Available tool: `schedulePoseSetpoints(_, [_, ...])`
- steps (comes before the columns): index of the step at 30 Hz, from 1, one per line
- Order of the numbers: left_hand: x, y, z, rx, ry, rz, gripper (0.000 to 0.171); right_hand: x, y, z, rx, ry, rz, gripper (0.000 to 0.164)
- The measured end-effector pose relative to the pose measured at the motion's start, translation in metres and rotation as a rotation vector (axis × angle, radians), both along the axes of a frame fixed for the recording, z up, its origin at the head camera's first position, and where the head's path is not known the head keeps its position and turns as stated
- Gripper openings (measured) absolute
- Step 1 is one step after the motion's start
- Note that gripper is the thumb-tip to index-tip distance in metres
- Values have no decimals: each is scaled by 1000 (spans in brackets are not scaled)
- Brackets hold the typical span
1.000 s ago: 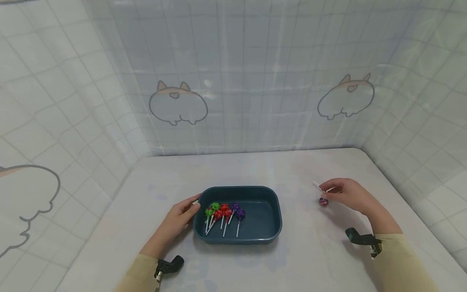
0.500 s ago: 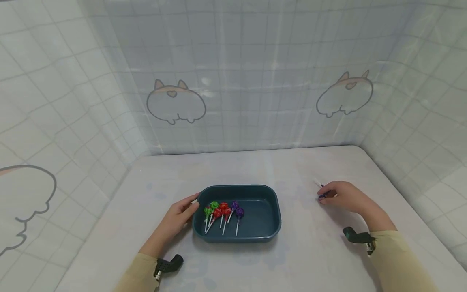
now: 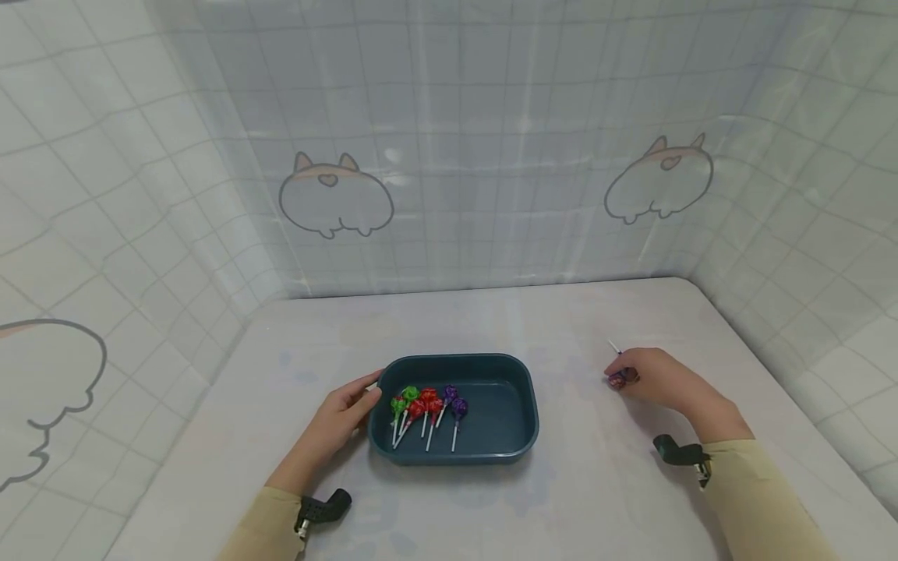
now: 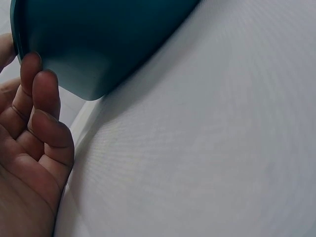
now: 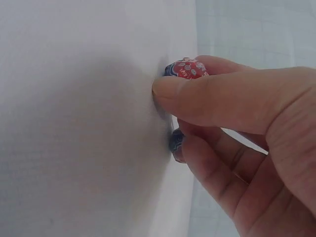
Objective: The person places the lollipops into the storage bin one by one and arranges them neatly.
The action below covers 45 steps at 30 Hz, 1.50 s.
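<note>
A dark teal tray [image 3: 498,436] sits on the white table. My left hand [image 3: 344,415] grips its left end at the rim, and the left wrist view shows fingers [image 4: 47,94] against the tray's outer wall. Out to the right of the tray, my right hand [image 3: 655,382] is low over the table and pinches a wrapped lollipop [image 3: 617,380] between thumb and fingers. In the right wrist view its red and blue wrapper [image 5: 187,69] shows above the thumb. A second, bluish wrapped head [image 5: 177,145] appears below the thumb, by the other fingers, partly hidden.
Inside the tray's left half lie several lollipops: green ones [image 3: 410,394], red ones [image 3: 428,397] and purple ones [image 3: 459,407], sticks toward me. A grid-patterned curtain [image 3: 463,156] walls the table at the back and both sides.
My right hand has lowered slightly toward the table and shifted a little left, its fingers closing around the lollipop. The left hand stays at the tray, and the tray's contents look the same.
</note>
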<state>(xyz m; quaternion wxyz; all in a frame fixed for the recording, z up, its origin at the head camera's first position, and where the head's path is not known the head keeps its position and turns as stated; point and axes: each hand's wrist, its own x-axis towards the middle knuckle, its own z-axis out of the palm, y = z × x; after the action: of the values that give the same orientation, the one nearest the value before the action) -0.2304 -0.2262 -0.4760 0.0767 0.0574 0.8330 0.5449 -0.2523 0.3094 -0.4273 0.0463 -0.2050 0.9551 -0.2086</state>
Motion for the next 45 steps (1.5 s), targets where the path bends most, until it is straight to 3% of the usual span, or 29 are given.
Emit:
schedulePoseSetpoints(9, [1,-2,-1,-2,24,-4,54,0,-4,2,1,56,9,22])
schedulePoseSetpoints(17, [0,-2,-3,-2,33,-5,53,3,-12,12,-70,255,14,33])
schedulePoseSetpoints(20, [0,-2,-3,-3,30,-5,53,5,-16,17,-120,280,7,32])
schedulePoseSetpoints(25, [0,-1,-2,-1,22,0,52,6,-19,19,-183,218,-29,30])
schedulePoseSetpoints(34, [-1,-2,-4,16,44,-10,48,6,-23,18,-203,156,-40,28])
schedulePoseSetpoints(45, [-1,-2,-5,23,46,-20,49,5,-26,15,-239,41,-116,38])
